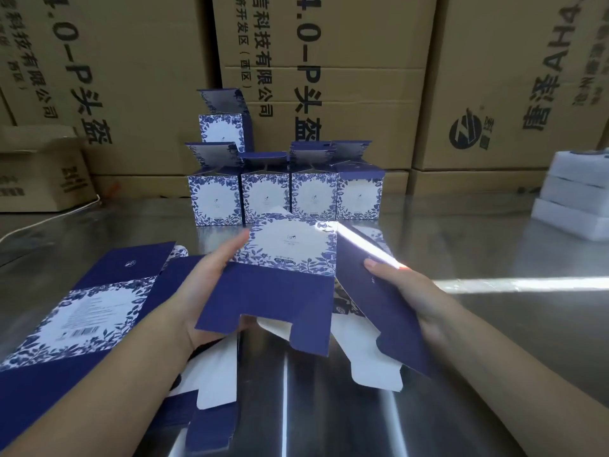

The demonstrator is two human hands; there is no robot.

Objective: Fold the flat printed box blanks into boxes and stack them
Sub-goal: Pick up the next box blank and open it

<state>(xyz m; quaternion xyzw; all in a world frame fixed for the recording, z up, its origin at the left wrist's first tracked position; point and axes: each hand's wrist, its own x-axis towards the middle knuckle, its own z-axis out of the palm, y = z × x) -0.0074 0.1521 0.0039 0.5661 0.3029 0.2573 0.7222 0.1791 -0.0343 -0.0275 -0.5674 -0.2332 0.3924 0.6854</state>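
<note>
At the far left a small brown carton (39,173) sits on the steel table (494,232), its inside not visible. Nearer the person, a pile of flat blanks (82,311) lies on the table, with a blue-and-white leaf-printed panel facing up.

The left hand (211,288) supports the box blank (290,245) that is being worked on. Its fingers (230,249) stretch almost straight along the blank's left wall, while the thumb is hidden under the navy flap. The blank is held above the table in the middle foreground, partly opened into a tube. Its printed face tilts towards the camera and its white-backed bottom flaps hang loose.

Beyond it, four folded boxes (265,199) stand in a touching row at the back of the table, and a fifth (222,130) is stacked on the leftmost one. Their lids stand up open, and whatever is inside cannot be seen. Large brown cartons (329,77) form a wall behind them.

The right hand (412,291) pinches the blank's navy right-hand panel, with the thumb on top and the fingers underneath.

At the far right, white foam trays (576,189) are stacked on the table.
</note>
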